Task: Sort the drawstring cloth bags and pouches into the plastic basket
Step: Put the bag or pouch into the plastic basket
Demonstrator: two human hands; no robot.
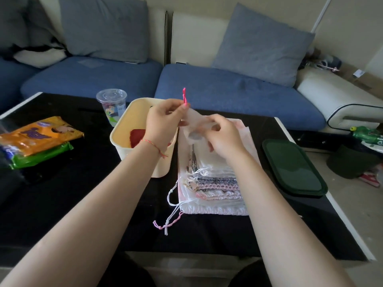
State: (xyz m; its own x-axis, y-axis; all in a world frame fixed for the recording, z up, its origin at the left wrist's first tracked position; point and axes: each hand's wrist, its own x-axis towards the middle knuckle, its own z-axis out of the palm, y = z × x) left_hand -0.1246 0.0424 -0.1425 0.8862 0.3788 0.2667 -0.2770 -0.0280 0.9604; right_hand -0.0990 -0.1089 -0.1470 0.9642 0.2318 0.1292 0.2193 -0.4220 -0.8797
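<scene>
Pouch (193,126) is hanging just right of the basket (124,129), left hand (163,119) pinching its pink drawstring (184,96), right hand (222,134) gripping its cloth.

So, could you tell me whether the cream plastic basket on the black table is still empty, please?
Not empty: a dark red cloth item lies on the bottom of the cream plastic basket; the left hand hides part of the inside.
</scene>
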